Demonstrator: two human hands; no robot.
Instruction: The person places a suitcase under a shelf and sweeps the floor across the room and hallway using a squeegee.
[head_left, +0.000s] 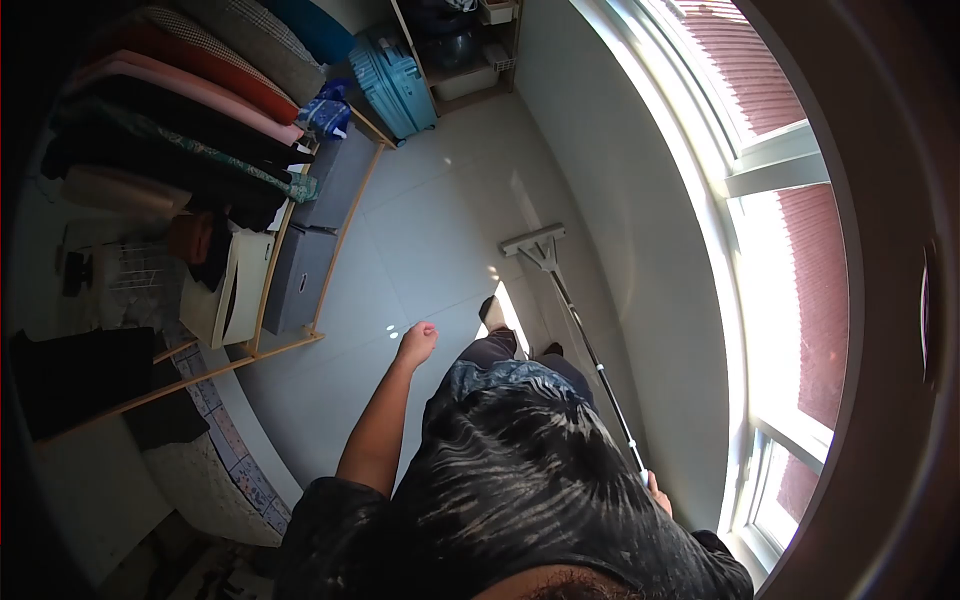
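Note:
My right hand [658,495] is wrapped round the upper end of a long-handled mop [583,338], beside my right hip. The pole, silver and black, slants forward and down to a wide grey head with a V-shaped bracket, which rests on the tiled floor [420,225] ahead of my feet. My left hand [418,343] hangs out in front on the left, its fingers curled closed, and nothing shows in it. No object is near it except the floor below.
Hanging clothes [190,110] and a wooden-framed rack with grey storage boxes [302,280] stand on the left. A light-blue suitcase [393,88] and a shelf [468,85] are at the far end. A wall [600,170] with a sunlit window [780,280] runs along the right.

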